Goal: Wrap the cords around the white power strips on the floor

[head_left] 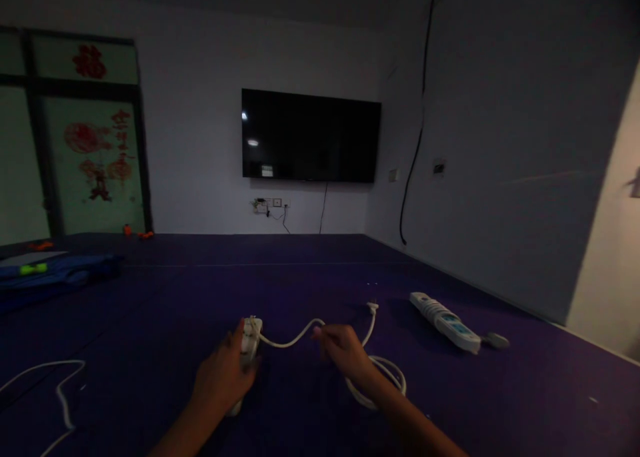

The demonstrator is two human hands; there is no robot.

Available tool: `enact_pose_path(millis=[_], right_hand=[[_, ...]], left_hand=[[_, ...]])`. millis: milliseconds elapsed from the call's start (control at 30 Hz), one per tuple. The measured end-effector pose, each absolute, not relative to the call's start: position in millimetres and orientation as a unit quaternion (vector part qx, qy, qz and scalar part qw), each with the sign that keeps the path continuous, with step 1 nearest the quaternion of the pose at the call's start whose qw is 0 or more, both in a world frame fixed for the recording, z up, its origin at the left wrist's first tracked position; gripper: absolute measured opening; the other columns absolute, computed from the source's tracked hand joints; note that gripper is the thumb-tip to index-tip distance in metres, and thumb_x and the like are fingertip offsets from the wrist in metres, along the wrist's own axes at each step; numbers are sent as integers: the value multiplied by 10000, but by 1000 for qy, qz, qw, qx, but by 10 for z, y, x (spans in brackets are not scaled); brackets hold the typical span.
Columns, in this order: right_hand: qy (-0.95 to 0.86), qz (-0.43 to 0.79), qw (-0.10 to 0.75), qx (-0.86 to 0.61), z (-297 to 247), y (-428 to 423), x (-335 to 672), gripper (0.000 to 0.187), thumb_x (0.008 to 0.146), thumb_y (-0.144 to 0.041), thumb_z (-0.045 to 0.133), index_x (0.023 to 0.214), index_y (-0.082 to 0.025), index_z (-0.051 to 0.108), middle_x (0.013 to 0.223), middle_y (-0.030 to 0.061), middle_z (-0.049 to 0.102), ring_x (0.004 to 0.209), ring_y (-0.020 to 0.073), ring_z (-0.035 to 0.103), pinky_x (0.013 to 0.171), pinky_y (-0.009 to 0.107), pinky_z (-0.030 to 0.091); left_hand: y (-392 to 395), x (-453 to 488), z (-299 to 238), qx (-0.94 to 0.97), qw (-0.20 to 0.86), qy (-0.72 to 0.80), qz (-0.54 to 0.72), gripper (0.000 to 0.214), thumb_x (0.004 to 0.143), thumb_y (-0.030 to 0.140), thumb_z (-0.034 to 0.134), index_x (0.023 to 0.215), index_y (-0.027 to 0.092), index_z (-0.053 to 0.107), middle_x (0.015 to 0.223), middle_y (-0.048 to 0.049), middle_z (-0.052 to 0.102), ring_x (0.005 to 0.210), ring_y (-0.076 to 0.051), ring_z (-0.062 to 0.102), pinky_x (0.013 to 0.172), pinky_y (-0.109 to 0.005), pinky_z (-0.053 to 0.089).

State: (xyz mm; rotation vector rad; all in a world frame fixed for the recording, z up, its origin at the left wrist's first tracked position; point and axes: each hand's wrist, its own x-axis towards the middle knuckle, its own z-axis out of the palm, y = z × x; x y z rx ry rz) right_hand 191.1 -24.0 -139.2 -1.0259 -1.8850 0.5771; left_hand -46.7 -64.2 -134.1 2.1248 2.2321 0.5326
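My left hand [223, 370] is closed around a white power strip [251, 335], covering its middle; the far end and a bit of the near end show. From the far end a white cord [287, 344] runs right to my right hand [345, 352], whose fingers are pinched on it. Beyond that hand the cord lies in loose loops [395, 370] on the purple surface, partly behind my right forearm. The cord's plug [373, 306] rests farther back, prongs pointing away.
A second white power strip [445, 321], its cord wound around it, lies to the right with its plug [495, 340] beside it. Another white cable [63, 397] curves at the left. Blue cloth [75, 270] lies at the far left. A wall-mounted television [310, 137] hangs ahead.
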Motion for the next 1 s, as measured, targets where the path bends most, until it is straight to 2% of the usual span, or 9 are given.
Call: enact_pose_path(millis=[67, 133, 233, 367, 467, 567, 733, 900, 1000], right_hand=[[-751, 291, 442, -394, -1177, -175, 1914, 630, 834, -641, 341, 634, -127, 645, 430, -4, 518, 382, 82, 390, 444, 212, 301], [-742, 353, 423, -382, -924, -89, 1889, 709, 810, -700, 293, 652, -113, 657, 396, -11, 491, 349, 76, 358, 416, 210, 276], [-735, 415, 391, -368, -542, 62, 1795, 807, 793, -748, 191, 619, -108, 651, 378, 1, 490, 322, 73, 350, 396, 208, 252], [-692, 474, 406, -363, -129, 198, 1629, 856, 804, -741, 80, 560, -118, 615, 339, -12, 430, 307, 70, 328, 390, 205, 218], [-681, 502, 419, -330, 67, 197, 1530, 879, 792, -748, 33, 544, -123, 600, 298, -44, 329, 296, 64, 233, 394, 210, 194], [-685, 499, 460, -266, 140, 141, 1458, 891, 758, -787, 55, 588, -119, 620, 307, -61, 292, 315, 63, 205, 406, 212, 184], [-681, 484, 515, -189, 102, 39, 1327, 873, 702, -840, 135, 622, -127, 632, 347, -51, 316, 358, 82, 284, 416, 220, 212], [-658, 504, 533, -169, 72, 14, 1217, 823, 710, -829, 193, 599, -134, 619, 343, -50, 332, 347, 76, 319, 398, 210, 203], [-675, 493, 519, -175, 55, 39, 1203, 794, 733, -804, 227, 652, -128, 636, 375, -32, 407, 381, 90, 414, 403, 200, 255]], left_hand=[[-629, -421, -1234, 703, -11, 674, 225, 671, 841, 391, 405, 1416, 101, 214, 1372, -193, 438, 1231, -268, 457, 974, -366, 363], [-576, -345, -1069, 728, -6, 630, 271, 692, 840, 386, 429, 1428, 115, 184, 1407, -177, 396, 1277, -247, 400, 999, -339, 342], [-418, -183, -757, 747, 36, 574, 333, 733, 799, 311, 529, 1432, 184, 183, 1410, -131, 409, 1262, -233, 423, 1009, -337, 340], [-126, 13, -408, 757, 133, 470, 435, 666, 697, 136, 619, 1330, 151, 411, 1373, -138, 457, 1267, -244, 415, 1047, -367, 308], [46, 67, -280, 758, 155, 437, 459, 679, 666, 68, 619, 1307, 196, 438, 1347, -108, 493, 1223, -230, 470, 978, -376, 400], [121, 52, -243, 753, 178, 416, 477, 671, 666, 89, 648, 1295, 215, 450, 1305, -98, 536, 1180, -230, 511, 901, -363, 460], [101, 19, -198, 764, 197, 346, 509, 476, 672, 194, 688, 1137, 188, 585, 1155, -78, 642, 1064, -219, 581, 909, -349, 436], [100, 12, -132, 791, 188, 312, 492, 202, 622, 105, 637, 823, 126, 644, 864, -45, 703, 805, -182, 629, 729, -267, 471], [118, -23, -132, 789, 186, 326, 486, 68, 648, 121, 583, 697, 128, 630, 729, -15, 677, 724, -160, 610, 664, -242, 455]])
